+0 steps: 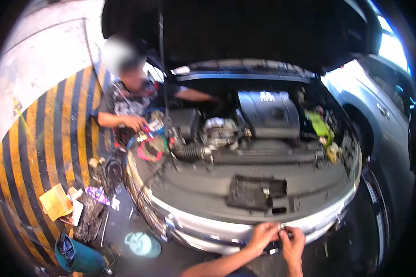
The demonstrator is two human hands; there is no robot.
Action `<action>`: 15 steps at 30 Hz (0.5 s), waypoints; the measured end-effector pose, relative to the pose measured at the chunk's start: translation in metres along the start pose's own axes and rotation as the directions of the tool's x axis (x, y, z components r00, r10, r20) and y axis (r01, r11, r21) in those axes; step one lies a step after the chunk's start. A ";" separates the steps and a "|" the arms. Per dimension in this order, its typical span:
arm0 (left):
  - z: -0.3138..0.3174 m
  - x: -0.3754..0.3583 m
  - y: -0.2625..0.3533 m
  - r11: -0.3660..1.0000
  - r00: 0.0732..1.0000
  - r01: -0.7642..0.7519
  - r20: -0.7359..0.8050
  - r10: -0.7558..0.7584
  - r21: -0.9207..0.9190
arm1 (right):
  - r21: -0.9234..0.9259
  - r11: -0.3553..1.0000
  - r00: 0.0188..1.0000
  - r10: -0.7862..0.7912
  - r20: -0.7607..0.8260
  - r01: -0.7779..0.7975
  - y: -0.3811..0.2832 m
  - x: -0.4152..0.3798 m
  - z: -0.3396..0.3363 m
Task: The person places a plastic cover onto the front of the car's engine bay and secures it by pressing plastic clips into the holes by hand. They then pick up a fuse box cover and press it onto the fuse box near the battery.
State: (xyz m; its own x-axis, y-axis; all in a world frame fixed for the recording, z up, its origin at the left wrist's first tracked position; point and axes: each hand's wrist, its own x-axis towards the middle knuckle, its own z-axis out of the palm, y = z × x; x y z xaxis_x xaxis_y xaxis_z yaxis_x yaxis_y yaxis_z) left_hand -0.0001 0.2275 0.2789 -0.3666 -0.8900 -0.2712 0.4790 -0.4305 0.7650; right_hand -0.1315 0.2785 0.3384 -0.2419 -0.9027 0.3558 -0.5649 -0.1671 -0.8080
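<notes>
Two hands work at the front edge of the car, low in the view. Your left hand point(262, 235) and right hand point(293, 240) meet at the chrome strip point(217, 228) that runs along the nose, just below the open engine bay. Both hands have their fingers curled in and pressed close together, tips nearly touching, as if pinching a small part point(282, 227) at the strip. The part is too small to identify, and whether it is a clip, a fastener or a tab cannot be told.

Handling judgement: a piece this small is light and easily dropped, so grip it with the fingertips, not the palm. The chrome strip looks smooth and likely slippery; it is probably thin trim that bends or scratches under force. Steady yourself against the rigid body edge behind it, not the strip itself.

Above your hands, the black cover panel point(256, 194) lies across the front of the bay, with the engine cover point(268, 113) further back. The hood point(245, 27) is raised overhead.

A second person point(129, 99) stands at the left of the bay, one arm reaching into it, the other hand point(135, 122) near coloured wiring point(150, 138). Keep those hands distinct from yours. A teal bucket point(78, 256) sits on the floor at left, beside the striped wall point(41, 152).
</notes>
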 end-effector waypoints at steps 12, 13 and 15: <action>0.006 -0.023 0.016 0.997 1.000 -0.005 -0.022 0.006 0.075 | 0.174 0.978 0.992 0.105 0.067 -0.115 0.001 -0.005 0.004; 0.007 -0.025 0.019 0.996 1.000 -0.005 -0.021 0.007 0.086 | 0.174 0.978 0.991 0.107 0.074 -0.119 0.001 -0.005 0.004; 0.007 -0.024 0.022 0.994 1.000 -0.019 -0.003 0.020 0.104 | 0.179 0.975 0.989 0.118 0.088 -0.132 0.000 -0.003 0.004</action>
State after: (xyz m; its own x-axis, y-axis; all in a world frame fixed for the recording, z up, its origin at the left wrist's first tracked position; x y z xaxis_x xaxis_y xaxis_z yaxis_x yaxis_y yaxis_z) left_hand 0.0139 0.2407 0.3061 -0.3544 -0.8987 -0.2582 0.4006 -0.3954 0.8265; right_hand -0.1275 0.2799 0.3352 -0.2366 -0.9474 0.2155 -0.3774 -0.1148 -0.9189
